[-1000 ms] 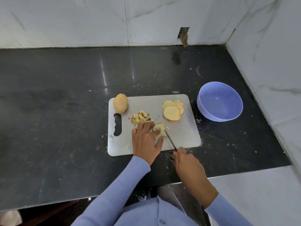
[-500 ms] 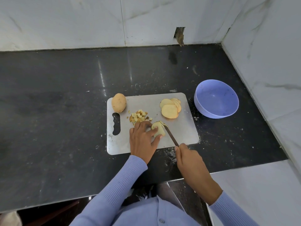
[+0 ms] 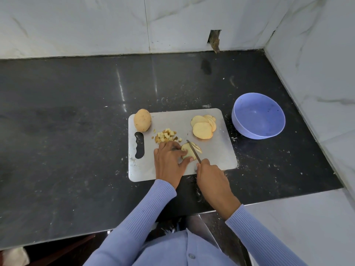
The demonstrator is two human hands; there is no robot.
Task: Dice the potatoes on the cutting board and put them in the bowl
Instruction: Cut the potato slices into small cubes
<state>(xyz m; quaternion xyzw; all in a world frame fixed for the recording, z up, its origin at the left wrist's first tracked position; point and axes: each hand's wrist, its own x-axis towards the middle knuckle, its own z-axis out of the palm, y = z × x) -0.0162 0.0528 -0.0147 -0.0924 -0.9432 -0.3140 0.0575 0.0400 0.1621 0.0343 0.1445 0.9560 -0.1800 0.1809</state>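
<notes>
A grey cutting board [image 3: 217,150] lies on the black counter. My left hand [image 3: 169,160] holds a potato piece [image 3: 187,153] down on the board between fingers and thumb. My right hand [image 3: 211,175] grips a knife [image 3: 193,151] whose blade crosses the piece, with thin slices [image 3: 197,147] fallen to its right. A small heap of diced potato [image 3: 166,135] sits just beyond my left hand. A whole potato [image 3: 142,120] rests at the board's far left corner. A stack of round slices [image 3: 204,127] lies at the far right. The lilac bowl [image 3: 258,115] stands to the right of the board, nothing visible in it.
White marble walls [image 3: 317,64] close the counter at the back and right. The black counter [image 3: 63,131] stretches wide to the left of the board. Its front edge runs just below my forearms, and potato crumbs speckle the surface around the board.
The knife blade has shifted left along the potato piece, leaving thin slices on its right. My left hand keeps holding the piece. The camera view moved slightly.
</notes>
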